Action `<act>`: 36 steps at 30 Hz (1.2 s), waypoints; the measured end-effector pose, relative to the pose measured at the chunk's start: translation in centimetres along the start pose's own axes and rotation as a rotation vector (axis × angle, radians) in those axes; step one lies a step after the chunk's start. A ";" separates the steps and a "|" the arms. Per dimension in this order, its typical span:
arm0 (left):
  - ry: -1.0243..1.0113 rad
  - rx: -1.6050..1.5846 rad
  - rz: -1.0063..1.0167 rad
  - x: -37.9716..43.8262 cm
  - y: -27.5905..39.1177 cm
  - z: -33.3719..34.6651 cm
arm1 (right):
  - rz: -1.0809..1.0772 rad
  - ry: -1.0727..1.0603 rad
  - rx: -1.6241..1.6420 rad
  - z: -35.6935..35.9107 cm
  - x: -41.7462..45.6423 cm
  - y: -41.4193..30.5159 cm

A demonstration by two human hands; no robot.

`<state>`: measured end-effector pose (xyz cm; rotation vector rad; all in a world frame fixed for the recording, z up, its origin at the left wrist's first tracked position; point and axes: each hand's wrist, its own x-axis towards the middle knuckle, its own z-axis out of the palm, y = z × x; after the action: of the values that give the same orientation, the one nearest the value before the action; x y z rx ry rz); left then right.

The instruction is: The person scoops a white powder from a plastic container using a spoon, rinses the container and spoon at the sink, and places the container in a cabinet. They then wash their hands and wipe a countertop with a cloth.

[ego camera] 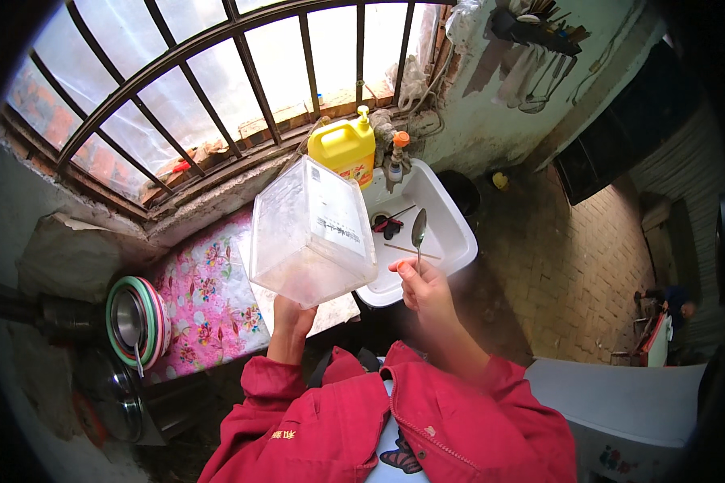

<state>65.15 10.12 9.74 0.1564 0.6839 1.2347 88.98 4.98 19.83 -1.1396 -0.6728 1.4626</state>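
Observation:
My left hand (291, 320) grips a clear plastic container (290, 241) from below; it is tilted and bears printed writing on one side. The container hides most of those fingers. In my right hand (424, 288) a metal spoon (419, 229) stands with its bowl up, over the front part of a white sink (459, 241). Inside the sink lie a dark and red object (389, 226), too small to name surely, and a thin wooden stick (412, 251). Behind the container stands a yellow pump jug (345, 145).
A tap with an orange handle (401, 140) rises at the sink's back. Stacked basins (116, 296) sit left on a floral tablecloth (208, 290). A barred window (248, 72) is ahead. Utensils (547, 84) hang on the right wall. A person (676, 305) is far right, near a white cabinet (616, 392).

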 end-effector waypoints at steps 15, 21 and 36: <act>-0.032 0.166 0.147 -0.1 0.2 0.2 | -0.182 0.131 -0.176 1.4 0.1 1.4; -0.021 0.169 -0.010 -0.3 0.5 3.6 | -0.837 0.168 -0.810 0.8 0.0 3.6; -0.094 0.269 -0.169 -1.4 -0.6 9.8 | -0.708 0.178 -0.899 -1.2 1.9 1.6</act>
<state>70.90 11.09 17.77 0.3700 0.7640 0.9648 89.51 6.20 17.40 -1.4452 -1.4966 0.4175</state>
